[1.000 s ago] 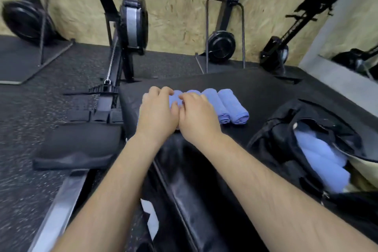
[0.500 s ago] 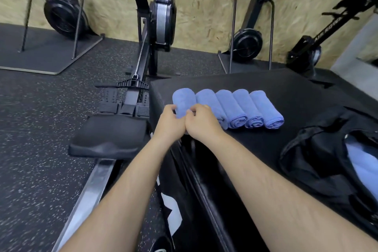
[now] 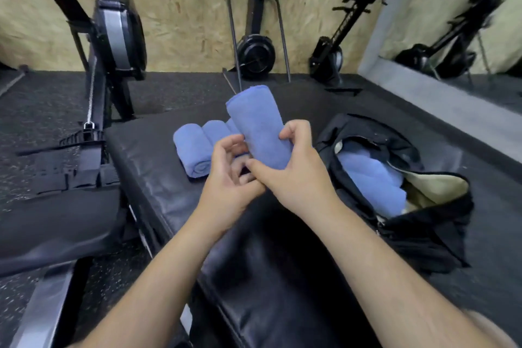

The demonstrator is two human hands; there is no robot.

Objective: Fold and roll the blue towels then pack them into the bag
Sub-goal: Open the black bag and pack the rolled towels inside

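A rolled blue terry towel (image 3: 261, 128) is held upright and slightly tilted above the black padded bench (image 3: 158, 178), gripped around its lower part by the right hand (image 3: 296, 175), while the left hand (image 3: 228, 178) is cupped loosely just beside its base, fingers half curled and touching the right thumb. Behind the hands, more rolled blue towels (image 3: 197, 150) are laid side by side on the bench, and further blue towels (image 3: 370, 178) are seen inside the open black fabric bag (image 3: 418, 234) at the right.
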